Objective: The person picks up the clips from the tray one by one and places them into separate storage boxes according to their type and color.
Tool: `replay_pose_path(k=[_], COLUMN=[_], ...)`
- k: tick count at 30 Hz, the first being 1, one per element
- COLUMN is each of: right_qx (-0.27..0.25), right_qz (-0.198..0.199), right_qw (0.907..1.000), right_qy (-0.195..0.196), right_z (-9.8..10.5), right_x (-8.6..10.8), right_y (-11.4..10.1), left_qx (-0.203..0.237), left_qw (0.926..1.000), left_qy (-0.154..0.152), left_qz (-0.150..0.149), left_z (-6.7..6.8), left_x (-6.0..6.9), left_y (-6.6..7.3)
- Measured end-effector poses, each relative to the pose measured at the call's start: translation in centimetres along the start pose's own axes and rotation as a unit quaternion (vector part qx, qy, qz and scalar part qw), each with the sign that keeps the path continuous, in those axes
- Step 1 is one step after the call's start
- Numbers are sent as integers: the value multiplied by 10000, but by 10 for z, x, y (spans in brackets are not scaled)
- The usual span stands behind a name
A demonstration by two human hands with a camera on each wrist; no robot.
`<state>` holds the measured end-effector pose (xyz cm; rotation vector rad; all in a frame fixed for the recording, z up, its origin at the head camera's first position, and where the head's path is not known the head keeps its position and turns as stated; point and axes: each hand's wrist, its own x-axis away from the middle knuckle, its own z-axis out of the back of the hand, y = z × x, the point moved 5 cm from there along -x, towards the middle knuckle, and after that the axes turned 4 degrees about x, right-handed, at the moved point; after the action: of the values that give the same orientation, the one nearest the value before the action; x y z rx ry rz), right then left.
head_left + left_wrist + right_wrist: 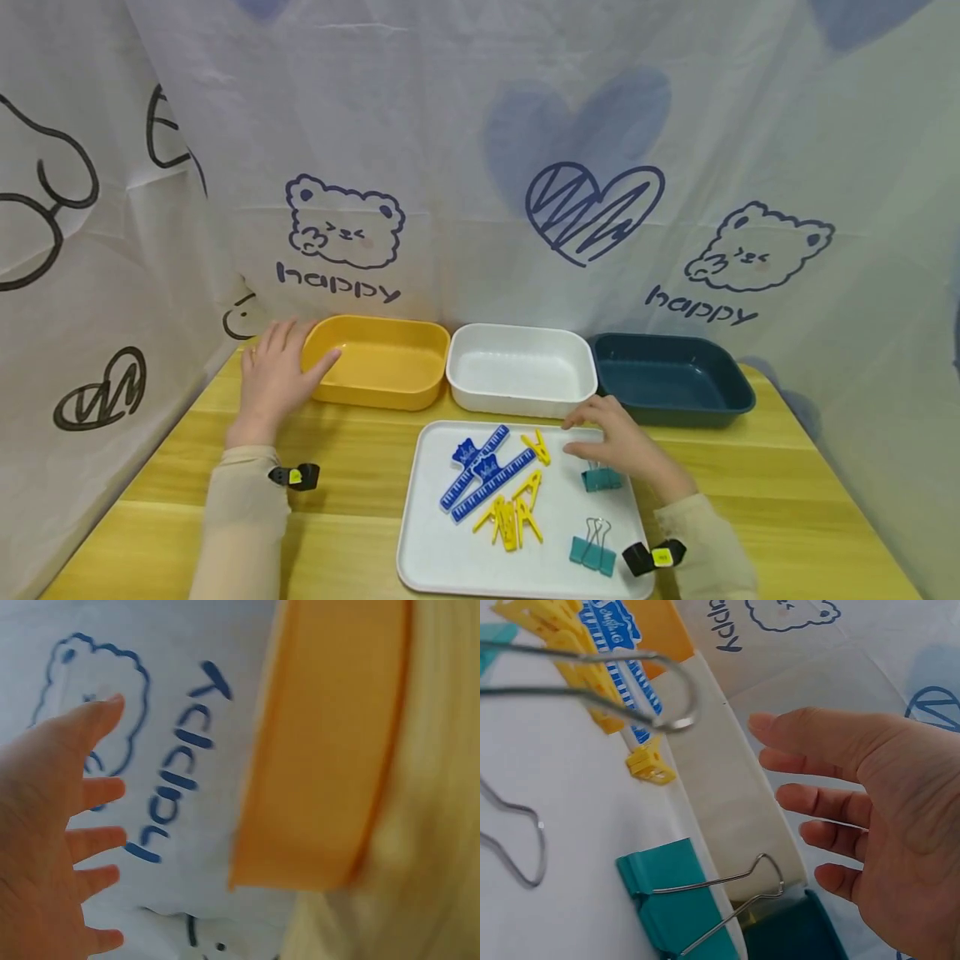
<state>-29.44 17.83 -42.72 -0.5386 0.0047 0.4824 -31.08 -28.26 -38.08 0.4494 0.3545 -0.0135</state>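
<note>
My left hand (277,375) is at the left end of the yellow bin (375,398), fingers spread and thumb over its rim; whether it touches is unclear. In the left wrist view that hand (45,825) holds nothing. Above the white tray's far right part hovers my right hand (618,442), fingers loosely bent and holding nothing. Nearest it is a teal binder clip (602,479), partly hidden by the hand; the right wrist view shows this clip (679,900) apart from the fingers. Another teal binder clip (592,557) lies nearer the front.
On the tray (435,558) lie two blue piano-key ruler clips (495,487), overlapping, and several yellow clothespins (508,525). A white bin (517,403) and a dark teal bin (690,414) continue the row behind it. A printed cloth (465,250) hangs at the wooden table's back.
</note>
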Motion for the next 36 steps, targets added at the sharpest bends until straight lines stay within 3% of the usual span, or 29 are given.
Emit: replay_pose_path(k=[12,20,28,36], right_qx=[332,444,610,928], right_qz=[37,-106,-307,-259], right_qw=[9994,9986,9970,9951], right_qy=[-111,-252,-360,-240], right_z=[-16,-24,-34,-39], right_x=[-6,-8,-9,-11], right_y=[5,6,9,9], left_qx=[-193,-39,17,-81], left_qw=[9958,9884,9861,9855], left_qy=[-729,-1303,-1411,-1455], left_qz=[517,774,871,870], left_z=[-28,-46,-53,-49], left_x=[1,4,6,8], left_y=[-31,-42,-42,-31])
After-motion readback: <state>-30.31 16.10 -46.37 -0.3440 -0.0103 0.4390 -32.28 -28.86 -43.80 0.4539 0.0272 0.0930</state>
